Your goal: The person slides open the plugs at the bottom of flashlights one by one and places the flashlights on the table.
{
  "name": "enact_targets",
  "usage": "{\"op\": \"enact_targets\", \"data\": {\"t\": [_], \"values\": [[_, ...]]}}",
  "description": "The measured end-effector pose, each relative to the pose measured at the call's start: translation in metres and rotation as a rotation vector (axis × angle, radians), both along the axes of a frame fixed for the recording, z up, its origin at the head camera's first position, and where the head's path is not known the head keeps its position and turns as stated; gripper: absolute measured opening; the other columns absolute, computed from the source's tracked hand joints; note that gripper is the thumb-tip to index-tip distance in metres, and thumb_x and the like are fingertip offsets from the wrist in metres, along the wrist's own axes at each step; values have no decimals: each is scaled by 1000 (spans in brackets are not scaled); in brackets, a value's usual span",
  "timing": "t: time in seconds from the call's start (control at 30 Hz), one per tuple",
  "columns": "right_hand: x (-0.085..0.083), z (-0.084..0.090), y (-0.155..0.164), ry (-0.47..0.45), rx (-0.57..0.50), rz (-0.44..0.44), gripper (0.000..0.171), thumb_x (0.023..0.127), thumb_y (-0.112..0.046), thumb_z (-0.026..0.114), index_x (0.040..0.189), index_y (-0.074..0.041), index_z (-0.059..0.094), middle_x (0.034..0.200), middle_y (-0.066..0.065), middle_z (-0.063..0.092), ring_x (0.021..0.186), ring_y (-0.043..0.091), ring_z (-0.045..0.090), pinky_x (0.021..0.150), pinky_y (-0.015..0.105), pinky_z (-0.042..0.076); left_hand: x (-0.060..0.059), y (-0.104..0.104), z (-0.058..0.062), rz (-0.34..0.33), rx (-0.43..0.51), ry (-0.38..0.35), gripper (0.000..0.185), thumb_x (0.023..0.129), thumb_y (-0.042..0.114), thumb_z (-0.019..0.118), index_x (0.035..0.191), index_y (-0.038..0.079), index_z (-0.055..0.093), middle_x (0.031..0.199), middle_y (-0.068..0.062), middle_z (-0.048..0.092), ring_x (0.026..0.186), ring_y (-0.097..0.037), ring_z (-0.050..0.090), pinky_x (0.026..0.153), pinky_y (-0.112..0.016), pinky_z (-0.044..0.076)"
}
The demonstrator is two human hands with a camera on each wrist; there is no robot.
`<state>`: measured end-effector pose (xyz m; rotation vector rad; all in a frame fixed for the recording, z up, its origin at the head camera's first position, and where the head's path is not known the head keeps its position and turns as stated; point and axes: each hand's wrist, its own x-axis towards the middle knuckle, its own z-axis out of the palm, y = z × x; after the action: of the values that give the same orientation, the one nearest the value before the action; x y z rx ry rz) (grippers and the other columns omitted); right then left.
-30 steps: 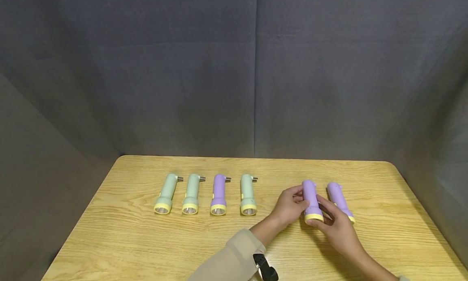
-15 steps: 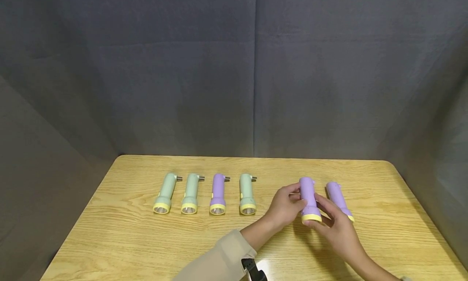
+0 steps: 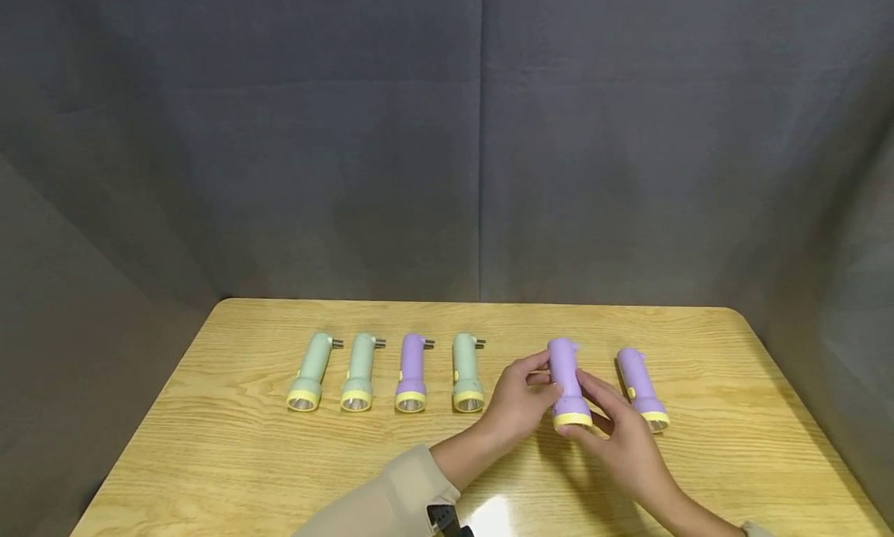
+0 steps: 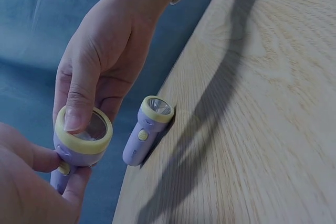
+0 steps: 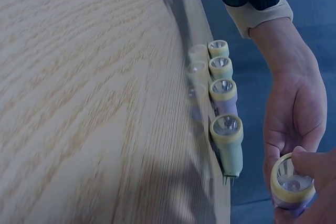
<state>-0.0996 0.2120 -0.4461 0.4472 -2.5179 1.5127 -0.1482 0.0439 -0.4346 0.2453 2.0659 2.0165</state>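
Gripping a purple flashlight (image 3: 567, 382) from both sides, the left hand (image 3: 518, 401) and right hand (image 3: 621, 444) hold it just above the wooden table (image 3: 230, 459), toward the right half and nearer the front edge than the back. The flashlight's yellow lens ring points at the person. In the left wrist view the right thumb lies flat across the top of that yellow ring, with the other fingers curled under the body, while the left fingers (image 4: 39, 158) pinch the body near its small yellow button. In the right wrist view the left hand's fingers curl loosely round the far side of the barrel.

Just to the right, a second purple flashlight (image 3: 640, 387) lies on the table, apart from the hands. To the left, a row of four lies side by side with lenses toward the front edge: a green flashlight (image 3: 310, 372), another green one (image 3: 359, 372), a purple one (image 3: 412, 372), and a third green one (image 3: 466, 372) nearest the left hand.
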Motion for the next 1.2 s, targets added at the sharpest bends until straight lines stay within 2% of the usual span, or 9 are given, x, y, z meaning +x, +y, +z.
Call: {"op": "enact_targets", "data": {"t": [0.27, 0.4, 0.57, 0.77, 1.2], "values": [[3, 5, -14, -22, -34, 34, 73, 83, 0, 82, 146, 9, 46, 145, 23, 52, 131, 41, 51, 97, 19, 50, 5, -17, 1, -1, 70, -12, 50, 98, -3, 63, 146, -4, 50, 128, -8, 58, 110, -18, 57, 83, -28, 55], [3, 7, -21, -30, -32, 36, 73, 83, -1, 82, 146, 8, 47, 146, 23, 51, 132, 42, 51, 97, 29, 54, 7, -24, 0, 2, 83, -15, 51, 99, -2, 63, 147, -3, 49, 130, -8, 56, 113, -19, 57, 85, -25, 55], [3, 8, -28, -62, -35, 38, 74, 84, -3, 82, 147, 7, 46, 147, 22, 51, 133, 42, 51, 97, 40, 54, 8, -34, 3, -2, 58, -3, 51, 99, -1, 63, 148, -2, 49, 133, -10, 56, 116, -23, 56, 87, -28, 56], [0, 9, -39, -85, -61, 47, 75, 85, -3, 81, 149, 7, 44, 151, 20, 48, 136, 42, 48, 100, 40, 52, 6, -46, 9, 24, 17, -8, 51, 97, 0, 67, 146, 0, 52, 132, -11, 58, 118, -27, 58, 90, -33, 56], [-5, 7, -62, -89, -136, 53, 77, 81, 3, 82, 148, 7, 45, 148, 20, 49, 136, 41, 48, 99, 35, 53, 4, -69, 10, 35, -7, 15, 50, 97, 0, 66, 145, 3, 54, 134, -13, 57, 119, -29, 57, 90, -32, 55]]}}
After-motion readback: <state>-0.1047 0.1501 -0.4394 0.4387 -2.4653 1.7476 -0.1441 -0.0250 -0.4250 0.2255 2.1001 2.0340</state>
